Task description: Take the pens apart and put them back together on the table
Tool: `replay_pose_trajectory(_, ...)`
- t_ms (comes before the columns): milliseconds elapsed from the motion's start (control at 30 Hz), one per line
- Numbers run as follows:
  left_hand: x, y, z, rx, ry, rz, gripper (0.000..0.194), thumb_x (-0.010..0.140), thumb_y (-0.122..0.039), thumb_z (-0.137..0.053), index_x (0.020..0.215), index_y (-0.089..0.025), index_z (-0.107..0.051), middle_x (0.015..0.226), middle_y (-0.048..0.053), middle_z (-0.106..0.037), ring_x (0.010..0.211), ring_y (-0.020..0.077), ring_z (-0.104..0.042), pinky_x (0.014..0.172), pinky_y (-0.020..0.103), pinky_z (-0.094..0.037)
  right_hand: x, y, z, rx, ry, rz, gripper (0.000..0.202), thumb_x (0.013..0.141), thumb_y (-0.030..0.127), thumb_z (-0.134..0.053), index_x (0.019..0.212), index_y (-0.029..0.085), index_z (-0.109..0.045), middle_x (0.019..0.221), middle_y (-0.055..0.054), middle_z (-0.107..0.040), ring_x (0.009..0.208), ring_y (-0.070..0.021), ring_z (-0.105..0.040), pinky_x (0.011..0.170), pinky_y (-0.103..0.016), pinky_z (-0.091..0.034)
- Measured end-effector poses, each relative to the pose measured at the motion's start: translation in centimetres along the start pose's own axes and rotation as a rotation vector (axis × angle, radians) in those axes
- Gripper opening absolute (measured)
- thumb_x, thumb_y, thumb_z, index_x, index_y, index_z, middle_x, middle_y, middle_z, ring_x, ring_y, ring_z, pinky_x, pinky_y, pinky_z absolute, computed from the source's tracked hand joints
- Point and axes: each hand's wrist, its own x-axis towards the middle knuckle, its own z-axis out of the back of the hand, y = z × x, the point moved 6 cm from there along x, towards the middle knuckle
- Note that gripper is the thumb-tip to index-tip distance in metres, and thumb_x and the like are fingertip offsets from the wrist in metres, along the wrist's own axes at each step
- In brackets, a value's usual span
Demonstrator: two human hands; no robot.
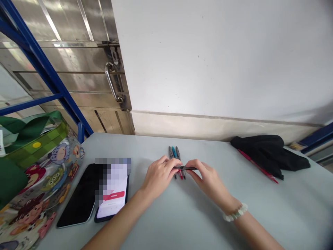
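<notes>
Now the left hand [159, 174] pinches the nine o'clock end of a slim dark item [184, 168], the right hand [209, 178] pinches three o'clock, crossways over the pens [174, 152] pointing toward twelve!

Left grip [159, 172], right grip [208, 176], slim dark object [185, 168] held between — three pens [174, 152] beneath, grey tabletop [171, 222]

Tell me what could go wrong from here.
The slim dark item, pinched by the left hand and right hand, might slip and knock the pens lying beneath out of line. The left forearm passes close by the lit phone, so a sideways move could nudge it.
</notes>
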Motion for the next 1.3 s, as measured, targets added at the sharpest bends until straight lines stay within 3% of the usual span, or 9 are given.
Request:
replay_pose_trajectory(67, -0.1, 0.1, 0.2, -0.008, -0.035, -0.007, 0.009, 0.089, -0.027, -0.051, 0.095, -0.027, -0.058, 0.082, -0.004, -0.063, 0.078, 0.0124, -0.06, 0.068, 0.023, -0.045, 0.0, 0.0, -0.2, 0.103, 0.029, -0.039, 0.002, 0.09, 0.025, -0.045, 0.091, 0.024, -0.044, 0.085, 0.0, -0.066, 0.074, -0.0164, -0.062, 0.066, -0.029, -0.045)
replay_pose_trajectory(267, -0.4, -0.4, 0.0, -0.026, -0.085, -0.11, 0.003, 0.085, -0.024, -0.057, 0.085, -0.025, -0.06, 0.078, -0.003, -0.064, 0.073, 0.0113, -0.06, 0.063, 0.022, -0.042, 0.0, -0.7, -1.5, 0.589, 0.127, -0.326, 0.021, 0.093, 0.043, -0.033, 0.087, 0.023, -0.036, 0.056, 0.005, -0.058, 0.046, -0.0127, -0.057, 0.055, -0.027, -0.045)
replay_pose_trajectory(367, -0.4, -0.6, 0.1, -0.003, -0.092, -0.139, 0.005, 0.086, -0.021, -0.055, 0.084, -0.024, -0.059, 0.074, -0.004, -0.064, 0.071, 0.012, -0.059, 0.062, 0.023, -0.04, 0.2, -0.3, -1.6, 0.69, 0.175, -0.289, 0.023, 0.09, 0.044, -0.039, 0.088, 0.022, -0.035, 0.063, 0.003, -0.059, 0.054, -0.0127, -0.058, 0.059, -0.028, -0.047)
replay_pose_trajectory(500, -0.2, -0.4, 0.6, -0.011, -0.119, -0.125, 0.006, 0.086, -0.019, -0.056, 0.081, -0.023, -0.058, 0.074, -0.004, -0.065, 0.071, 0.0119, -0.058, 0.061, 0.023, -0.04, 0.4, 0.3, -1.1, 0.604, 0.129, -0.144, 0.02, 0.087, 0.038, -0.049, 0.089, 0.022, -0.038, 0.082, -0.002, -0.06, 0.071, -0.0132, -0.058, 0.07, -0.03, -0.047)
replay_pose_trajectory(600, -0.1, -0.3, 0.8, -0.055, -0.135, -0.155, 0.01, 0.086, -0.018, -0.054, 0.078, -0.022, -0.058, 0.075, -0.004, -0.066, 0.072, 0.0114, -0.058, 0.063, 0.023, -0.041, 0.3, 0.3, -1.1, 0.517, 0.125, -0.145, 0.017, 0.09, 0.038, -0.043, 0.088, 0.021, -0.042, 0.073, 0.0, -0.059, 0.066, -0.0131, -0.056, 0.068, -0.028, -0.045)
replay_pose_trajectory(767, -0.3, -0.8, 0.4, -0.01, -0.12, -0.253, 0.014, 0.088, -0.018, -0.051, 0.077, -0.021, -0.059, 0.076, -0.003, -0.068, 0.071, 0.0129, -0.056, 0.064, 0.025, -0.041, 0.0, 0.0, -1.3, 0.323, 0.14, -0.222, 0.033, 0.094, 0.04, -0.032, 0.072, 0.02, -0.047, 0.055, 0.004, -0.05, 0.05, -0.0103, -0.042, 0.054, -0.024, -0.036)
replay_pose_trajectory(933, -0.3, -0.4, 0.2, -0.047, -0.121, -0.227, 0.015, 0.089, -0.017, -0.049, 0.079, -0.021, -0.059, 0.077, -0.002, -0.067, 0.074, 0.0132, -0.056, 0.066, 0.025, -0.043, 0.0, 0.2, -1.5, 0.438, 0.102, -0.19, 0.013, 0.09, 0.034, -0.043, 0.093, 0.021, -0.042, 0.073, 0.001, -0.059, 0.062, -0.012, -0.052, 0.06, -0.025, -0.042)
replay_pose_trajectory(1067, -0.2, -0.2, 0.1, -0.07, -0.106, -0.199, 0.014, 0.087, -0.014, -0.049, 0.08, -0.02, -0.058, 0.078, -0.001, -0.066, 0.076, 0.0134, -0.056, 0.069, 0.025, -0.045, 0.0, 0.2, -1.7, 0.517, 0.085, -0.177, 0.012, 0.088, 0.032, -0.046, 0.089, 0.022, -0.04, 0.081, -0.001, -0.059, 0.067, -0.0122, -0.055, 0.06, -0.025, -0.044)
replay_pose_trajectory(1300, -0.5, -1.3, 0.2, -0.015, -0.142, -0.291, 0.016, 0.088, -0.013, -0.048, 0.078, -0.02, -0.058, 0.077, -0.001, -0.068, 0.072, 0.0137, -0.056, 0.067, 0.026, -0.044, -0.1, 0.0, -1.1, 0.348, 0.086, -0.234, 0.036, 0.094, 0.039, -0.031, 0.065, 0.02, -0.04, 0.052, 0.005, -0.044, 0.05, -0.01, -0.041, 0.052, -0.023, -0.034)
